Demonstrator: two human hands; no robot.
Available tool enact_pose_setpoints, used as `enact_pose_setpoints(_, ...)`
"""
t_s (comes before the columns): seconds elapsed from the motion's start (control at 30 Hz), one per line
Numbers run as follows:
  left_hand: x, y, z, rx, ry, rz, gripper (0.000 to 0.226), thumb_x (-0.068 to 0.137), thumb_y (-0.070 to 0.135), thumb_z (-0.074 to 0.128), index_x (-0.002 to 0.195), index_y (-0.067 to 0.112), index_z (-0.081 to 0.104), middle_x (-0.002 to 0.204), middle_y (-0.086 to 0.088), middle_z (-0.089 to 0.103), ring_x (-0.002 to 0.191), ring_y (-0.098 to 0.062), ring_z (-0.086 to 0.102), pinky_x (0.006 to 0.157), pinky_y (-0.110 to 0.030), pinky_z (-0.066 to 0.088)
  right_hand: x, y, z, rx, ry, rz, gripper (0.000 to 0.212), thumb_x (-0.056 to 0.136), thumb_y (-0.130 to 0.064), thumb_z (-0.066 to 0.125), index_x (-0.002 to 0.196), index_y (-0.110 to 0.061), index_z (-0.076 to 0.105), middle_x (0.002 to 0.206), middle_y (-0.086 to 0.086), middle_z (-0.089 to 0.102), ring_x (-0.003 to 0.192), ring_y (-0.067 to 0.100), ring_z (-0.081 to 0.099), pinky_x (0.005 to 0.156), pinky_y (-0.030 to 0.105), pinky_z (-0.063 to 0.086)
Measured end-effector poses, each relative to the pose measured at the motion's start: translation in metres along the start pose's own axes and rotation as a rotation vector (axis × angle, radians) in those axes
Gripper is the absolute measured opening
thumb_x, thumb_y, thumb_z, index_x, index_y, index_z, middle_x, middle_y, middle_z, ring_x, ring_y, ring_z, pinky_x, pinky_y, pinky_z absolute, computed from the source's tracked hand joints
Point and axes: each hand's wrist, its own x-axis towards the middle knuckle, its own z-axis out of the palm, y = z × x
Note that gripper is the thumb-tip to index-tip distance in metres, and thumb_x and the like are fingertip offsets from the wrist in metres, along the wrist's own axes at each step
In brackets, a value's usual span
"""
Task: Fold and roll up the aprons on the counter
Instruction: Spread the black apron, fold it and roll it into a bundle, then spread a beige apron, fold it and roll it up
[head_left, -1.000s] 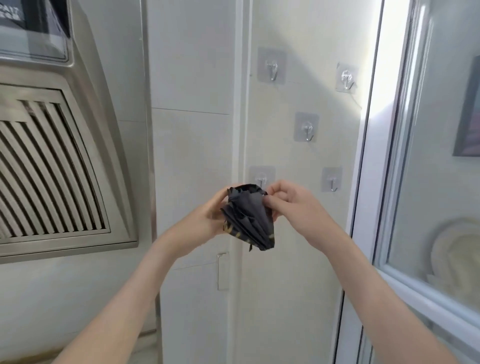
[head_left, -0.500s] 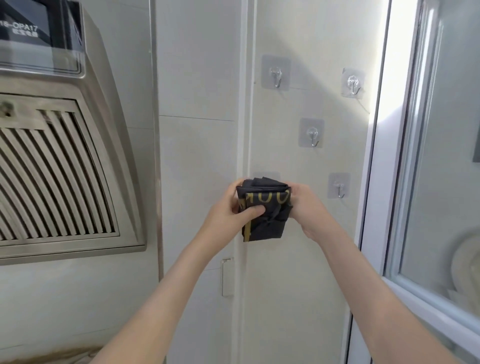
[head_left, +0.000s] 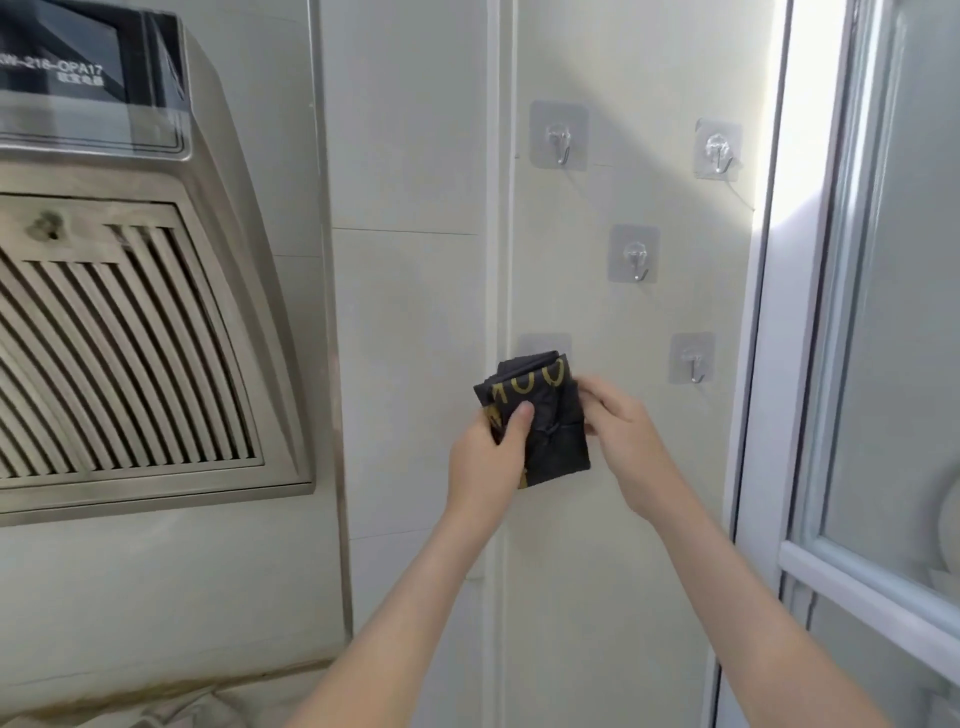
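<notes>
A large stainless range hood (head_left: 130, 312) with a slatted grille is seen filling the left side, mounted against a pale tiled wall (head_left: 415, 130). The right side is taken up by a white-framed glazed door (head_left: 810, 467). At the bottom left edge a strip of pale crumpled fabric (head_left: 171, 706) is glimpsed; whether it is another apron cannot be told, and the counter itself is not shown.

Two bare forearms are raised in front of the wall. A dark apron (head_left: 550, 431) with gold lettering is held up in the air between the hands, already gathered into a small, thick bundle. It is gripped by the left hand (head_left: 488, 457), whose thumb is pressed across the front while the other fingers are hidden behind. Its right edge is pinched by the curled fingers of the right hand (head_left: 623, 431), slightly blurred.

Five clear adhesive hooks (head_left: 635, 254) are stuck to the wall, one partly covered by the bundle.

The folding and rolling of this apron is judged nearly finished; the bundle has yet to be tidied and set down
</notes>
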Motion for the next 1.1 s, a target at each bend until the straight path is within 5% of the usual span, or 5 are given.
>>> enact_pose_setpoints(0.13,-0.019,-0.006,0.01,-0.243,0.089,-0.074,0.03,0.093,0.037,0.057,0.115,0.026,0.039,0.095,0.013,0.064,0.09,-0.012,0.065,0.077,-0.039,0.056,-0.013,0.001,-0.004,-0.004,-0.139,-0.007,0.024,0.096,-0.013,0.053,0.117,-0.02,0.062,0.112,-0.004,0.069,0.104,0.005,0.063,0.084,0.017,0.049)
enact_pose_setpoints(0.33,-0.011,0.007,-0.013,0.233,0.108,0.157,0.068,0.084,0.044,0.064,0.141,0.036,0.028,0.116,0.009,0.047,0.104,-0.011,0.05,0.08,-0.026,0.042,-0.006,-0.007,-0.002,-0.259,-0.073,-0.035,0.031,0.09,-0.004,0.059,0.114,-0.024,0.062,0.103,-0.009,0.067,0.098,0.005,0.061,0.085,0.016,0.049)
enact_pose_setpoints(0.63,0.014,0.014,-0.031,0.434,-0.052,0.255,0.027,0.091,0.036,0.059,0.092,0.015,0.043,0.078,0.007,0.054,0.074,-0.018,0.052,0.057,-0.029,0.035,0.015,-0.021,0.004,-0.392,-0.037,0.008,0.024,0.094,-0.009,0.056,0.115,-0.013,0.066,0.103,-0.004,0.063,0.1,0.011,0.058,0.095,0.029,0.048)
enact_pose_setpoints(0.9,-0.01,-0.013,-0.022,0.151,-0.115,0.08,0.023,0.096,0.028,0.055,0.107,0.016,0.04,0.093,0.011,0.056,0.084,0.001,0.054,0.07,-0.024,0.047,0.001,0.002,0.011,-0.409,0.013,-0.06,0.032,0.092,-0.007,0.056,0.119,-0.022,0.06,0.079,-0.011,0.05,0.081,-0.002,0.052,0.072,0.0,0.037)
enact_pose_setpoints(1.1,-0.009,-0.012,-0.028,0.175,-0.114,0.045,0.014,0.092,0.03,0.058,0.1,0.022,0.05,0.09,0.009,0.06,0.083,-0.005,0.056,0.067,-0.021,0.046,0.0,0.011,0.019,-0.436,0.102,-0.115,0.038,0.088,-0.011,0.063,0.123,-0.022,0.055,0.098,-0.011,0.059,0.098,0.007,0.055,0.093,0.025,0.04)
